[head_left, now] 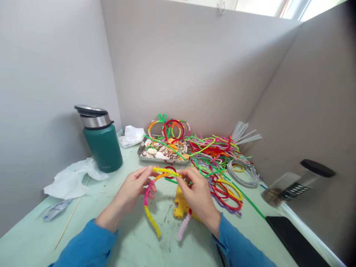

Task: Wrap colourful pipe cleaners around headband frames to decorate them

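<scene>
Between my hands is a headband-shaped arch (pixel 146 198) wrapped in pink, orange and yellow fuzzy pipe cleaner, its two ends hanging down. The right end is pale pink with a bit of red. A yellow pipe cleaner (pixel 164 170) runs across the top of the arch. My left hand (pixel 136 187) pinches its left part between thumb and fingers. At the right, my right hand (pixel 198 193) grips the yellow pipe cleaner together with the arch, hiding part of both. Under my right hand lies a yellow tool (pixel 180 204), perhaps a glue gun, partly covered.
A metal tray of seashells (pixel 155 160) stands behind, with finished pipe-cleaner rings (pixel 174 129) at its back. Loose pipe cleaners (pixel 214 148) pile up right. A green bottle (pixel 102 148) and tissue (pixel 72 178) are left; a clear jar (pixel 299 183) and black slab (pixel 292 237) are right.
</scene>
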Demonstrator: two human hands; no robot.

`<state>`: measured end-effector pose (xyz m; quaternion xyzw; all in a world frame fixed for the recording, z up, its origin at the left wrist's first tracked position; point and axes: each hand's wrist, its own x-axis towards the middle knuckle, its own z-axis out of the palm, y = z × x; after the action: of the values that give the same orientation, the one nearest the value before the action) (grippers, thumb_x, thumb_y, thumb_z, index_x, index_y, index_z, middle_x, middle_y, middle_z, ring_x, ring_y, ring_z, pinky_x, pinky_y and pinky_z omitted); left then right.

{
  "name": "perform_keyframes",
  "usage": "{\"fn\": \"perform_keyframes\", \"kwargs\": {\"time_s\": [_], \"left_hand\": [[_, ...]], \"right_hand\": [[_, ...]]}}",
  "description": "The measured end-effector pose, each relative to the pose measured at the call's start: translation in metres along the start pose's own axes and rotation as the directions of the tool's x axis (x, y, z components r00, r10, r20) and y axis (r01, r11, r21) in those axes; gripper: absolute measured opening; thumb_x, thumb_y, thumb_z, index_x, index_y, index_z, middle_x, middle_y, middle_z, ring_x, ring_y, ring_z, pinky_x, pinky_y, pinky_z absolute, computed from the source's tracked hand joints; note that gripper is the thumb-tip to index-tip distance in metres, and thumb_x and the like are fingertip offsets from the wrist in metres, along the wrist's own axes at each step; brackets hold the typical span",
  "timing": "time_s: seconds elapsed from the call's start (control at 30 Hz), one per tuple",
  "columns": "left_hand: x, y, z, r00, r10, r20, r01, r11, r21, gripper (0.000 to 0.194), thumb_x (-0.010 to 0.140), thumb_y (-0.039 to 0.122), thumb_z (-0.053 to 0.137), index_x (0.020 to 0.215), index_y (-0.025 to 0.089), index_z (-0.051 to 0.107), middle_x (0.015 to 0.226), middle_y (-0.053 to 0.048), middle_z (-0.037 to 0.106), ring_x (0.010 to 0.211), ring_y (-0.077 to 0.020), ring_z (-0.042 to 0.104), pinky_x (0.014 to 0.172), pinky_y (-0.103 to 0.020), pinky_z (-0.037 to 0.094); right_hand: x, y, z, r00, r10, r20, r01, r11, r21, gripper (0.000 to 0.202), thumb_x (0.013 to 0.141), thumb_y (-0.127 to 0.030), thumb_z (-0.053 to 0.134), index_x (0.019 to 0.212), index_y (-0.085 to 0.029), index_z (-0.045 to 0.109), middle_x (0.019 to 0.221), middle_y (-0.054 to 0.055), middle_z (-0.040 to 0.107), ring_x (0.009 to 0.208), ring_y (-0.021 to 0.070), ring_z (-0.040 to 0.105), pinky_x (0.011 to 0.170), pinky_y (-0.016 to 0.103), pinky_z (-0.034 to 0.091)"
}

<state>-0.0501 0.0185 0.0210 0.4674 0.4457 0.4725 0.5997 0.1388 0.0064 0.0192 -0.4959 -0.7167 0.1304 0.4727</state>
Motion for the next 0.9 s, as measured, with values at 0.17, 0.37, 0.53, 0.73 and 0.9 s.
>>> {"fn": "perform_keyframes", "kwargs": {"time_s": [0.17, 0.37, 0.53, 0.73, 0.9], "left_hand": [[0.0022, -0.0033, -0.0024, 1.0, -0.007, -0.016, 0.006, 1.0, -0.015, 0.042, 0.074, 0.044, 0.063, 0.103, 0.015, 0.062, 0.081, -0.004, 0.063, 0.052, -0.0099, 0.054, 0.044, -0.024, 0.047], [0.0041, -0.0074, -0.0054, 1.0, -0.007, 0.014, 0.007, 1.0, 0.012, 0.047, 0.073, 0.041, 0.065, 0.11, 0.013, 0.061, 0.059, -0.001, 0.061, 0.051, -0.0123, 0.054, 0.047, -0.025, 0.047], [0.005, -0.0093, -0.0072, 1.0, 0.017, 0.011, -0.018, 0.999, 0.05, 0.043, 0.075, 0.039, 0.064, 0.108, 0.013, 0.062, 0.056, 0.0, 0.062, 0.046, -0.0109, 0.053, 0.046, -0.022, 0.042], [0.003, -0.0052, -0.0045, 0.999, 0.045, -0.001, -0.045, 0.994, 0.095, 0.039, 0.072, 0.039, 0.066, 0.1, 0.012, 0.067, 0.052, 0.001, 0.059, 0.044, -0.0098, 0.05, 0.045, -0.021, 0.039], [0.0006, -0.002, -0.0004, 0.996, 0.088, -0.024, -0.084, 0.987, 0.14, 0.041, 0.067, 0.036, 0.07, 0.101, 0.013, 0.069, 0.05, 0.002, 0.055, 0.043, -0.0091, 0.048, 0.043, -0.02, 0.036]], "right_hand": [[-0.0004, -0.0004, 0.0009, 1.0, 0.003, -0.009, -0.003, 1.0, 0.011, 0.009, 0.081, -0.015, 0.053, 0.078, -0.019, 0.06, 0.078, 0.002, 0.058, 0.072, 0.0155, 0.055, 0.061, 0.025, 0.042], [-0.0003, 0.0004, 0.0005, 1.0, 0.022, -0.017, -0.022, 1.0, 0.019, 0.008, 0.081, -0.015, 0.054, 0.079, -0.018, 0.061, 0.078, 0.002, 0.058, 0.074, 0.0155, 0.055, 0.063, 0.025, 0.042], [-0.0003, 0.0006, 0.0017, 0.999, 0.029, -0.036, -0.027, 0.999, 0.042, 0.008, 0.082, -0.017, 0.054, 0.079, -0.018, 0.061, 0.078, 0.002, 0.058, 0.072, 0.0152, 0.055, 0.06, 0.024, 0.042], [-0.0002, 0.0001, 0.0029, 0.997, 0.043, -0.062, -0.04, 0.998, 0.052, 0.007, 0.081, -0.017, 0.055, 0.078, -0.018, 0.061, 0.078, 0.003, 0.058, 0.074, 0.0159, 0.055, 0.061, 0.025, 0.043], [-0.0003, 0.0008, 0.0032, 0.995, 0.054, -0.081, -0.051, 0.998, 0.04, 0.008, 0.081, -0.019, 0.054, 0.079, -0.018, 0.062, 0.078, 0.003, 0.059, 0.074, 0.0164, 0.055, 0.061, 0.025, 0.043]]}}
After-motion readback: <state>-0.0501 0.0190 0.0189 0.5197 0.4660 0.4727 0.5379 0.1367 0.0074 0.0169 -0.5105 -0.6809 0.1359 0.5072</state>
